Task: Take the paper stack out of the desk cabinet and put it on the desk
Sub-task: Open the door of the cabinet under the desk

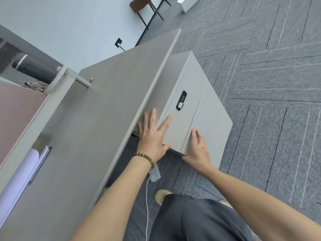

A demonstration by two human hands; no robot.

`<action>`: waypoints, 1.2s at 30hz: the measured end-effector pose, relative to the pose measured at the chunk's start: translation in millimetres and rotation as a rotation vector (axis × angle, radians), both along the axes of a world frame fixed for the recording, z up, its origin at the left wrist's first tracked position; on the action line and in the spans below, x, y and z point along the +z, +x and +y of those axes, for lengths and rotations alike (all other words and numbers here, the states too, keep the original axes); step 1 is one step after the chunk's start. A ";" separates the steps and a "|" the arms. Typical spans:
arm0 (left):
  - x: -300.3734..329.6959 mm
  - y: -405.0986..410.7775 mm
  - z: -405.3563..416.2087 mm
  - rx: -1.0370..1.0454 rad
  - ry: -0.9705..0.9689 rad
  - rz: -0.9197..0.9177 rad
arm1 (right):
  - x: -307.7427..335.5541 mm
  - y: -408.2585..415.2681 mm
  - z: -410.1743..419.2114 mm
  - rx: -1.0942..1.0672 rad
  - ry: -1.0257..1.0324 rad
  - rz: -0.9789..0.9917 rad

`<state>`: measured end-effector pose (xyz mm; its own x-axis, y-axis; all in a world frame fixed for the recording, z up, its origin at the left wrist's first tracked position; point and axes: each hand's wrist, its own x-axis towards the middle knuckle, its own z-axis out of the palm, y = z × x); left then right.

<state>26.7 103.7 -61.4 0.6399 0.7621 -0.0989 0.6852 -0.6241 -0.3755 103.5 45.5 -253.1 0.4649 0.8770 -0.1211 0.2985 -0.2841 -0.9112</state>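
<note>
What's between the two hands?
Only bare grey cabinet, seen in the head view, lies between the left hand and the right hand.

A grey desk point(104, 119) runs from 7 o'clock to 1 o'clock, with the pale desk cabinet point(199, 101) against its 3 o'clock side and a black combination lock point(181, 100) on the cabinet's face. The left hand point(152, 136) lies flat, fingers spread across the desk edge and cabinet. At its 3 o'clock, the right hand point(198, 148) rests on the cabinet's near corner. A beaded bracelet point(143, 158) circles the left wrist. A chair point(144, 7) stands at 12 o'clock on grey carpet point(260, 84)
</note>
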 end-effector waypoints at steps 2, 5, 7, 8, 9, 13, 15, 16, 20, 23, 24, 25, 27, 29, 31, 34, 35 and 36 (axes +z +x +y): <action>1.0 -2.1 0.4 0.009 0.003 0.019 | -1.6 6.7 -9.4 0.016 0.003 -0.008; 3.4 -1.3 -1.6 0.032 -0.001 0.041 | -3.6 21.7 -25.2 0.059 0.005 -0.026; 6.2 3.8 -6.1 0.056 -0.016 0.054 | -4.5 35.5 -38.2 0.066 0.015 -0.037; 7.9 6.6 -8.4 0.075 -0.027 0.064 | -4.4 42.3 -44.4 0.066 0.023 -0.042; 9.6 9.0 -10.4 0.098 -0.041 0.077 | -5.1 48.3 -50.7 0.070 0.025 -0.044; 15.8 21.3 -20.8 0.204 -0.081 0.132 | -4.9 71.6 -75.6 0.100 0.049 -0.011; 15.7 31.7 -31.1 0.262 -0.077 0.120 | -5.7 86.1 -87.4 0.132 0.058 0.015; 14.9 37.8 -37.8 0.285 -0.065 0.112 | -6.0 93.8 -93.7 0.143 0.061 0.019; 14.2 50.3 -59.9 0.340 -0.028 0.127 | -4.3 123.7 -119.3 0.152 0.088 0.086; 16.8 49.6 -62.9 0.349 -0.044 0.140 | -1.0 150.9 -136.5 0.149 0.095 0.100; 17.2 49.4 -61.9 0.352 -0.051 0.148 | -0.9 162.3 -141.2 0.147 0.102 0.097; 17.4 49.8 -61.5 0.353 -0.054 0.157 | -0.9 174.5 -145.5 0.142 0.104 0.097; 16.2 52.1 -61.6 0.355 -0.047 0.165 | -0.1 199.5 -152.5 0.101 0.106 0.097; 13.5 55.7 -61.5 0.363 -0.029 0.168 | 3.6 224.4 -158.9 0.009 0.130 0.090; 10.6 57.6 -61.2 0.379 -0.013 0.174 | 9.8 244.5 -165.4 -0.089 0.145 0.114; 5.5 58.6 -61.4 0.388 0.003 0.183 | 18.7 267.8 -168.5 -0.218 0.136 0.146; 3.7 58.7 -61.6 0.385 0.012 0.183 | 19.3 275.2 -165.7 -0.244 0.122 0.121; 2.4 58.4 -61.6 0.381 0.022 0.185 | 20.5 282.5 -161.6 -0.251 0.101 0.091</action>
